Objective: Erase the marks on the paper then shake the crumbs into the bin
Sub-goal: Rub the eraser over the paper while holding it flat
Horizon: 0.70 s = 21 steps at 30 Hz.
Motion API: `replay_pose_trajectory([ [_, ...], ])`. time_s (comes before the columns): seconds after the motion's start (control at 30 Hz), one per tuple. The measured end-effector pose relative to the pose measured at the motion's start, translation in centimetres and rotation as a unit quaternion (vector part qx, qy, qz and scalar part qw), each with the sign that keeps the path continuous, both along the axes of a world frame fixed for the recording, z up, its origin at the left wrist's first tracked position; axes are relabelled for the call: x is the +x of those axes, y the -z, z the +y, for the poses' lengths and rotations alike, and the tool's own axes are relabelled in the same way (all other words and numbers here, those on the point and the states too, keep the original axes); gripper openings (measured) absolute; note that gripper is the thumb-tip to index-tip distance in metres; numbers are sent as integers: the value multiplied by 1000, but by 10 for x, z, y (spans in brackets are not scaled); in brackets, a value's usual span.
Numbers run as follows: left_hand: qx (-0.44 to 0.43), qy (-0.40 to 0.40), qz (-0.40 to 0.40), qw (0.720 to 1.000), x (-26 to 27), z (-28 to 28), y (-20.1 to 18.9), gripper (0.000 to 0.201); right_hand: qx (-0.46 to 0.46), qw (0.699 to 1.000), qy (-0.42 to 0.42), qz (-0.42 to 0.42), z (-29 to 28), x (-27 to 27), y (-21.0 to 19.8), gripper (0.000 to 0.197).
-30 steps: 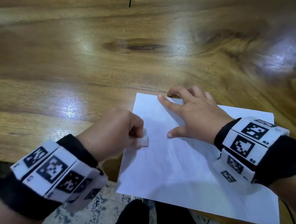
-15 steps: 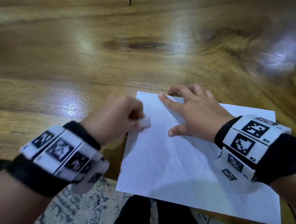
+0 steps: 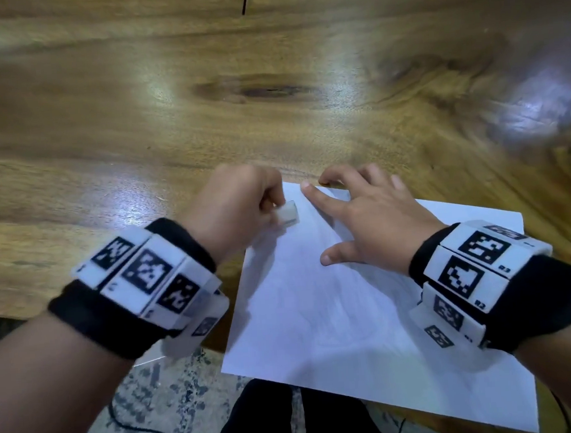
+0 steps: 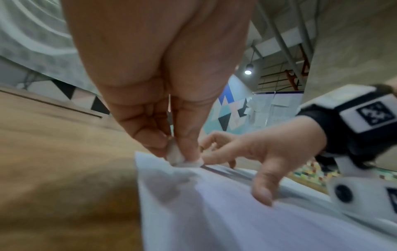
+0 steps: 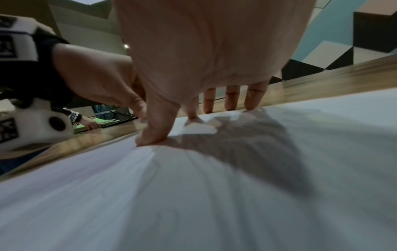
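Observation:
A white sheet of paper (image 3: 368, 312) lies on the wooden table, its near edge hanging over the table's front. My left hand (image 3: 239, 209) pinches a small white eraser (image 3: 289, 212) and presses it on the paper's far left corner; the left wrist view shows the eraser (image 4: 180, 158) between thumb and fingers, touching the sheet (image 4: 236, 212). My right hand (image 3: 372, 217) lies spread with straight fingers pressing the paper's far edge, thumb down on the sheet (image 5: 214, 186). Only faint grey traces show on the paper. No bin is in view.
The wooden table (image 3: 202, 103) stretches far and wide beyond the paper. Below the front edge are a patterned floor (image 3: 156, 411), a thin cable and my dark-clothed legs (image 3: 291, 418).
My left hand has carried the eraser from the paper's left edge up and away to its far left corner. The right hand has stayed pressed on the sheet.

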<state>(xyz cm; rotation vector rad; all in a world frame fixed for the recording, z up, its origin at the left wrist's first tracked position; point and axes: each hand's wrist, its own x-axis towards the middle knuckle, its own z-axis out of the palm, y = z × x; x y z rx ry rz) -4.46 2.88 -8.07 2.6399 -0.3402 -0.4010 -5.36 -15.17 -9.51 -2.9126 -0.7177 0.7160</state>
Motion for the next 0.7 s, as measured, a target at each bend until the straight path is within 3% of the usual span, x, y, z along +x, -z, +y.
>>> replay_pose_trajectory([
  [0.07, 9, 8, -6, 1000, -5, -6, 2, 8, -1, 1000, 1, 3, 0, 1, 0, 92],
  [0.17, 3, 65, 12, 998, -31, 3, 5, 23, 0, 1000, -1, 3, 0, 0, 0, 92],
  [0.27, 8, 66, 12, 998, -43, 9, 9, 29, 6, 1000, -1, 3, 0, 1, -1, 92],
  [0.5, 61, 53, 45, 996, -37, 2, -2, 14, 54, 997, 39, 27, -9, 1, -4, 85],
  [0.6, 15, -7, 104, 994, -7, -5, -8, 14, 67, 996, 46, 25, -8, 1, -3, 85],
  [0.7, -51, -77, 71, 993, 21, -19, -4, 12, 79, 995, 56, 20, -8, 1, 0, 85],
])
